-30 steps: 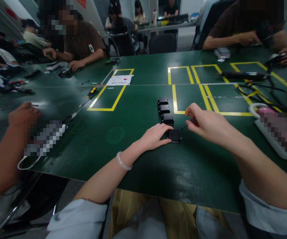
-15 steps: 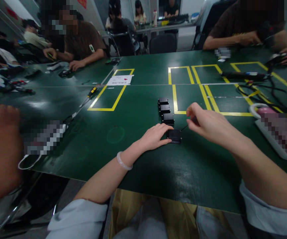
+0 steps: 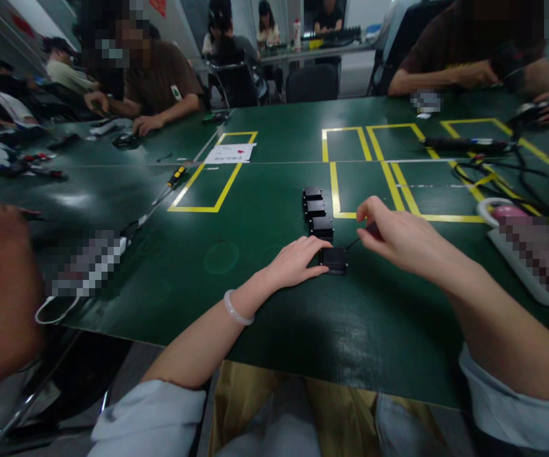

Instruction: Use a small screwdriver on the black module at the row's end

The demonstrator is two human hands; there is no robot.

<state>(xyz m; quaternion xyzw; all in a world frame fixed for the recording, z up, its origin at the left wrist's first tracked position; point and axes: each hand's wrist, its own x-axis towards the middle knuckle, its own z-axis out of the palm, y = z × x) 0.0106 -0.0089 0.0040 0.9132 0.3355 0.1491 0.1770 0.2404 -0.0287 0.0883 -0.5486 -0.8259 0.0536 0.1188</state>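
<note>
On the green table [image 3: 274,330] in front of me lies a small black box [image 3: 334,259] with tiny bright screw-like points at its sides. My left hand [image 3: 296,261] grips its left side between thumb and fingers. In my right hand [image 3: 393,231] is a screwdriver [image 3: 353,243] with a thin dark shaft, its handle mostly hidden by the fingers. The shaft slants down to the box's upper right corner. Just beyond, three similar black boxes [image 3: 315,207] stand in a row running away from me.
Yellow tape outlines [image 3: 334,190] mark the table. A yellow-and-black screwdriver [image 3: 176,176] and a white power strip [image 3: 112,254] lie left; a white tray [image 3: 516,266] and black cables [image 3: 522,171] lie right. A co-worker's arm [image 3: 2,285] is at the left edge; others sit across.
My hands and the black box stay almost in place; the screwdriver's shaft has shifted very slightly. The co-worker's hand at the left edge has moved a little lower.
</note>
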